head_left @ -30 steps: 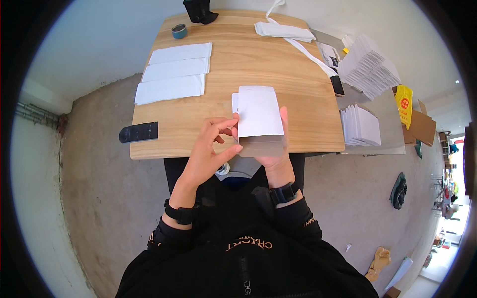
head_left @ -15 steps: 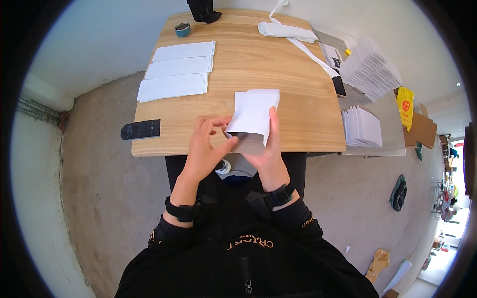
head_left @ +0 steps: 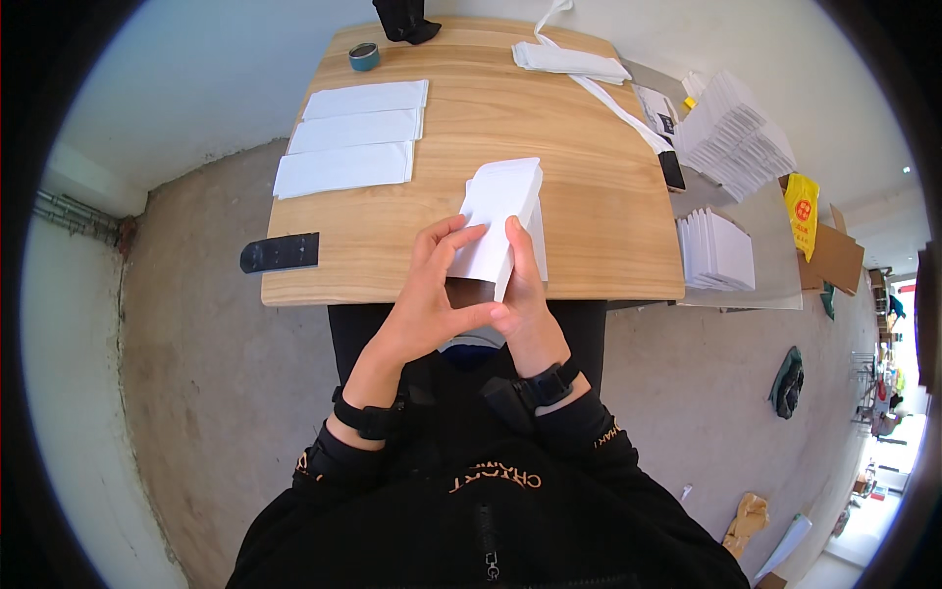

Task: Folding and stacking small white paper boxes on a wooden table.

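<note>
A white paper bag point(head_left: 497, 218) is held up on edge over the near side of the wooden table point(head_left: 589, 196), folded narrow. My left hand point(head_left: 432, 294) grips its lower left side with fingers curled on the paper. My right hand point(head_left: 520, 294) pinches the lower right edge with the thumb up along the fold. Three flat white paper bags point(head_left: 355, 137) lie in a row on the table's left part, apart from my hands.
A roll of tape point(head_left: 364, 56) and a dark object point(head_left: 402, 20) sit at the far edge. A folded white pile with a strip point(head_left: 574, 64) lies far right. Stacks of white paper point(head_left: 716, 250) rest on a side surface to the right. A black flat object point(head_left: 281, 252) juts out at the table's left edge.
The white bag lay flat on the table, then was lifted and folded narrower between both hands. The hands moved closer together beneath it.
</note>
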